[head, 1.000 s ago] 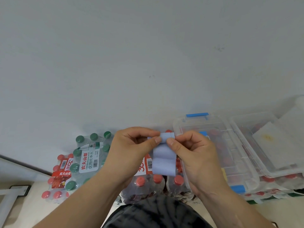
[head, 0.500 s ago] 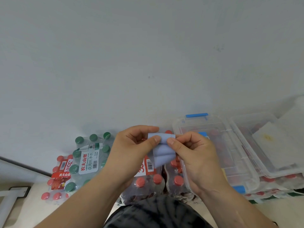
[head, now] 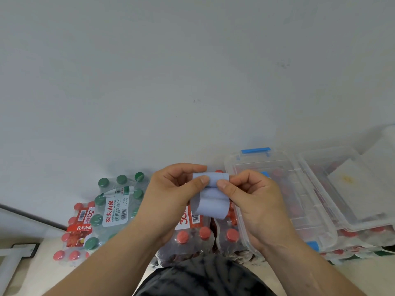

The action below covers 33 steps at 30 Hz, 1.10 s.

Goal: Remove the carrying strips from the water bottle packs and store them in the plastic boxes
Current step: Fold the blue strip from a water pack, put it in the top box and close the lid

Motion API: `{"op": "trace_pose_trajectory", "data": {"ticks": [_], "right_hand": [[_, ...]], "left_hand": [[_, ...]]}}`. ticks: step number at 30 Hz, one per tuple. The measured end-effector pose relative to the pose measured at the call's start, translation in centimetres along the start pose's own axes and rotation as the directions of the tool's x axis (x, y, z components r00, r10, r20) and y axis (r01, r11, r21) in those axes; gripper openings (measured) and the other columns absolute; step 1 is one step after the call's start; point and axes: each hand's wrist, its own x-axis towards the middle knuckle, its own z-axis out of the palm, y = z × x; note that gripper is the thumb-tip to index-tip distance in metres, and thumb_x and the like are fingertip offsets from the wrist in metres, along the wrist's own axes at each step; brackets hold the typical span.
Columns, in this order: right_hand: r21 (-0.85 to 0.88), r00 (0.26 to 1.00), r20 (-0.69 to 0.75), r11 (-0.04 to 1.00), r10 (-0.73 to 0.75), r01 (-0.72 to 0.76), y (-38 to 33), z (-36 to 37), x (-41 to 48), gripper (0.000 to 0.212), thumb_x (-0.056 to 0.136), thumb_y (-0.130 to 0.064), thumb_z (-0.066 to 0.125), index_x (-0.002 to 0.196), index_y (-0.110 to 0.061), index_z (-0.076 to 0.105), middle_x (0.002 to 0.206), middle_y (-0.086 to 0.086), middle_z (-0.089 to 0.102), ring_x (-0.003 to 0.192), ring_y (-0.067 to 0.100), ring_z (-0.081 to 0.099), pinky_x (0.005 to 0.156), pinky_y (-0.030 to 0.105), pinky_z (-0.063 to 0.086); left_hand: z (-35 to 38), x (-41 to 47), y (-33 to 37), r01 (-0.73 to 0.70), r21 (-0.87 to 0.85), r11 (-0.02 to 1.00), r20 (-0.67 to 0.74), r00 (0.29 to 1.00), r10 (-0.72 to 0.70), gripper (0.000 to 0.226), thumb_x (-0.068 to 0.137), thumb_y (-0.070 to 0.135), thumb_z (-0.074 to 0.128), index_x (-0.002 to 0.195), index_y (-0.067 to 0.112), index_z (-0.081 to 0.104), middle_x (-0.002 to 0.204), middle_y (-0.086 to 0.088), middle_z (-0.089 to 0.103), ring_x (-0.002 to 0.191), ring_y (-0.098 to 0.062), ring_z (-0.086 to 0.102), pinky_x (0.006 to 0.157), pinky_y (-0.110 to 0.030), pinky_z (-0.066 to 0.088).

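A pale blue carrying strip [head: 210,196], folded into several layers, hangs between my hands in front of the wall. My left hand [head: 173,197] pinches its top left corner with thumb and fingers. My right hand [head: 252,201] pinches the top right corner the same way. Below them stand shrink-wrapped bottle packs: one with green caps [head: 116,202] at the left, one with red caps [head: 192,236] under my hands. A clear plastic box [head: 299,212] with blue latches lies on packs at the right, its lid shut.
A second clear plastic box [head: 352,189] lies further right, with white paper inside. Another red-capped pack [head: 74,229] stands at the far left by a white frame [head: 12,259]. The grey wall rises right behind everything. My dark patterned clothing [head: 205,276] fills the bottom centre.
The strip's hanging end has been folded up, so the bundle is shorter and thicker than a second ago. Both hands stayed nearly in place.
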Motion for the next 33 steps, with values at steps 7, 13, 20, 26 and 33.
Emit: {"op": "trace_pose_trajectory", "data": {"ticks": [7,13,20,26,33], "right_hand": [[-0.032,1.000,0.008,0.999,0.020,-0.020,-0.4,0.0,-0.5,0.023,0.069,-0.038,0.076,0.072,-0.015,0.073,0.076,0.007,0.074,0.077,0.025,0.073,0.066,0.040,0.063],[-0.052,0.999,0.027,0.998,-0.033,0.034,0.0,-0.3,-0.8,0.006,0.083,-0.008,0.077,0.077,-0.010,0.075,0.079,0.001,0.077,0.075,0.016,0.075,0.064,0.024,0.059],[-0.029,0.996,0.065,0.997,-0.068,0.070,0.3,-0.3,-0.8,0.007,0.079,0.001,0.078,0.082,-0.002,0.073,0.089,-0.003,0.080,0.083,0.013,0.077,0.069,0.021,0.059],[0.050,0.998,0.058,0.998,0.036,-0.039,-0.4,0.1,-0.7,0.026,0.072,-0.020,0.079,0.094,-0.007,0.073,0.084,0.003,0.080,0.079,0.015,0.077,0.067,0.022,0.060],[0.070,0.996,0.047,0.994,0.079,-0.083,-0.4,0.3,-1.3,0.014,0.085,-0.001,0.074,0.096,-0.009,0.071,0.084,0.006,0.079,0.077,0.016,0.077,0.066,0.023,0.060]], "left_hand": [[-0.2,-0.1,-0.2,-0.013,-0.018,1.000,0.011,1.000,0.013,0.021,0.080,-0.007,0.071,0.085,0.012,0.078,0.093,-0.018,0.075,0.086,-0.035,0.070,0.079,-0.047,0.058],[-0.3,-0.2,-0.3,0.052,-0.068,0.996,0.057,0.997,-0.048,0.010,0.075,0.008,0.075,0.084,0.006,0.076,0.091,-0.022,0.073,0.080,-0.029,0.069,0.067,-0.035,0.057],[-0.3,-0.1,-0.1,0.054,-0.043,0.998,0.036,0.998,-0.052,0.012,0.078,-0.001,0.074,0.073,0.009,0.075,0.085,-0.015,0.073,0.077,-0.028,0.067,0.067,-0.037,0.057],[0.2,-0.6,-0.3,0.044,-0.067,0.997,-0.052,0.997,-0.048,0.018,0.073,-0.004,0.078,0.067,0.012,0.075,0.085,-0.010,0.076,0.081,-0.031,0.071,0.078,-0.042,0.058],[0.0,-1.0,-0.1,-0.048,0.149,0.988,0.131,0.991,0.028,0.037,0.080,-0.003,0.075,0.104,0.025,0.077,0.089,-0.003,0.072,0.084,-0.030,0.074,0.071,-0.034,0.062]]}}
